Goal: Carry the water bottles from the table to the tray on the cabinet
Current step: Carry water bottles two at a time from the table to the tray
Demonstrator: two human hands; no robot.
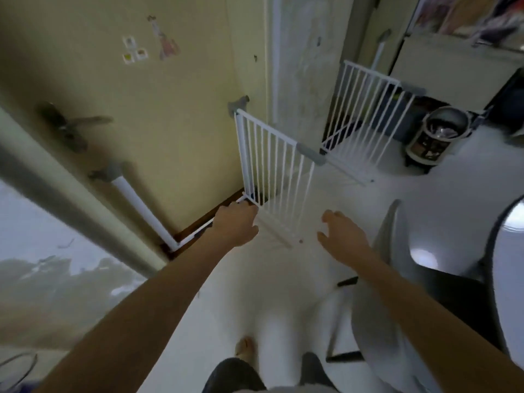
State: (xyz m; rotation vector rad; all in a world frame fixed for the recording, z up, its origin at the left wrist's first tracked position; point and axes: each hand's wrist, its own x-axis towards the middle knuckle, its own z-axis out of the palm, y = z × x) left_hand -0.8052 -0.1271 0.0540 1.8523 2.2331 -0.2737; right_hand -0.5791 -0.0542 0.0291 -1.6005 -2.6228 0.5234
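While both arms reach out, the left hand (236, 222) curls against the slim white metal bars of the safety gate (272, 165), though its fingers are hidden. Right of the gate, the right hand (341, 236) hangs spread, holding nothing. No bottles or tray visible. Risk: tripping over the gate's hard rail.

A white barred safety gate (276, 168) stands open at the foot of a pale yellow wall (181, 89) dotted with stickers (163, 38), above a glossy white floor (249, 285). A grey chair (397, 245) sits at right beside a round white table (510, 251); a cooking pot (435, 137) rests on the floor beyond.
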